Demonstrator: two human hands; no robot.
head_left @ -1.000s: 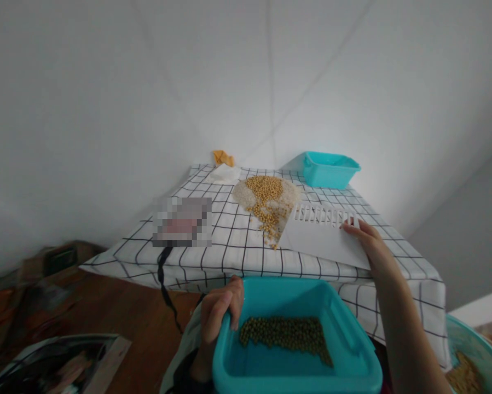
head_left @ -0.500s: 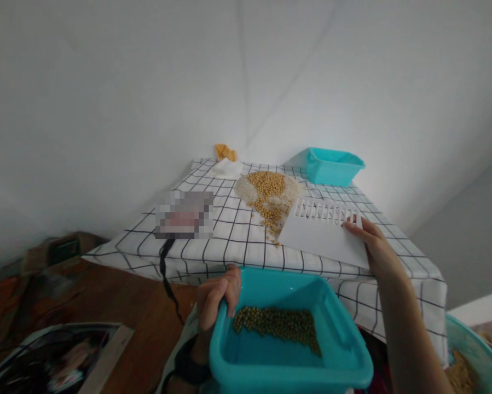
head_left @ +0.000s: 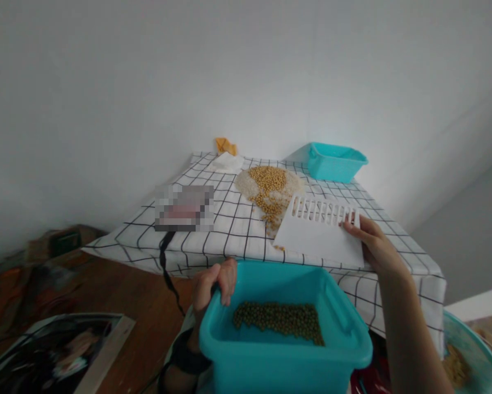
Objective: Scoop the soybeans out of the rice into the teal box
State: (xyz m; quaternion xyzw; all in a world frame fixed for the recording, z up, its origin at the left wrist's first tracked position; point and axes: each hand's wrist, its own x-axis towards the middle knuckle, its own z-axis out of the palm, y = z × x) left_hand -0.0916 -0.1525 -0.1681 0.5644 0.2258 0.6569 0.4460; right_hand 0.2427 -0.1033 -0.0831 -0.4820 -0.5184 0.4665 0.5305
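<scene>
My left hand point(head_left: 216, 282) is closed over the left rim of a turquoise plastic bin point(head_left: 270, 355) held against the table's front edge. Dark green beans point(head_left: 281, 322) lie across the bin's floor. In my right hand point(head_left: 375, 246) is a white plastic board with a row of slots point(head_left: 319, 235), gripped at its right end. The board leans low over the tablecloth, its left corner near a few yellow beans. Behind it spreads a heap of yellow soybeans point(head_left: 268, 183) mixed with pale, rice-like grains point(head_left: 248, 186).
On the checked tablecloth point(head_left: 229, 235), a second turquoise bin point(head_left: 336, 163) stands at the back right. White cloth point(head_left: 227, 162) and a yellow cloth point(head_left: 226, 146) lie at the back left, a blurred-out item point(head_left: 184, 208) at left. A large basin point(head_left: 471, 350) sits below right.
The slotted board has shifted slightly left and toward me, over some of the soybeans. The held bin's near side has risen and shows more of its outer wall.
</scene>
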